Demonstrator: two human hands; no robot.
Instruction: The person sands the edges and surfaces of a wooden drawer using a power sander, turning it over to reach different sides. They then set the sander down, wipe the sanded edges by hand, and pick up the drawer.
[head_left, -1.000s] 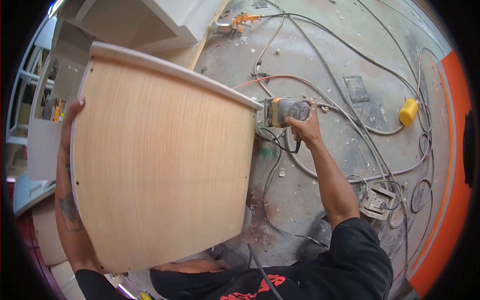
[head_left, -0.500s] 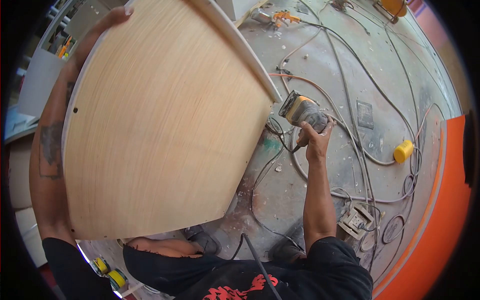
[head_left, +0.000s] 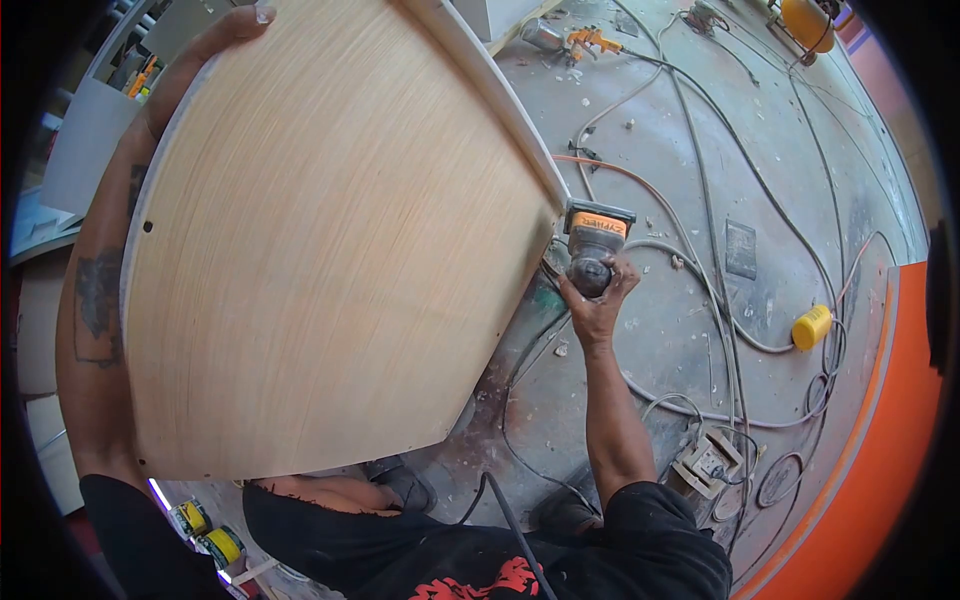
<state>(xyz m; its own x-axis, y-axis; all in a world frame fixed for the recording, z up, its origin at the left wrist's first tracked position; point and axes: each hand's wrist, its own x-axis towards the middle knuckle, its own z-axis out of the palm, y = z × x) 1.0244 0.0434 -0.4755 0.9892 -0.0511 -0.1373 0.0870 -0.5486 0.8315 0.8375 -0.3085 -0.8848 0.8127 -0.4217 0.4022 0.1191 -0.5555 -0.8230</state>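
A large pale wooden panel (head_left: 330, 240) fills the left half of the view, with a white strip (head_left: 495, 95) along its upper right edge. My left hand (head_left: 245, 22) reaches round the far left side and grips the panel's top edge, fingers partly hidden. An orange and black power sander (head_left: 598, 235) is in my right hand (head_left: 600, 300), the fingers wrapped round its rounded dark end. The sander's flat pad faces up and away, close beside the lower end of the white strip; whether they touch is hard to tell.
Cables and hoses wind over the grey floor (head_left: 690, 330). A spray gun (head_left: 592, 42) lies at the top, a yellow cylinder (head_left: 811, 327) at the right, a power outlet box (head_left: 708, 462) at lower right. An orange surface (head_left: 850, 470) borders the right. Cans (head_left: 220, 545) stand lower left.
My right hand and the sander have shifted left and slightly down, and the sander has turned more upright, nearer the strip's end. My left hand keeps its hold on the panel.
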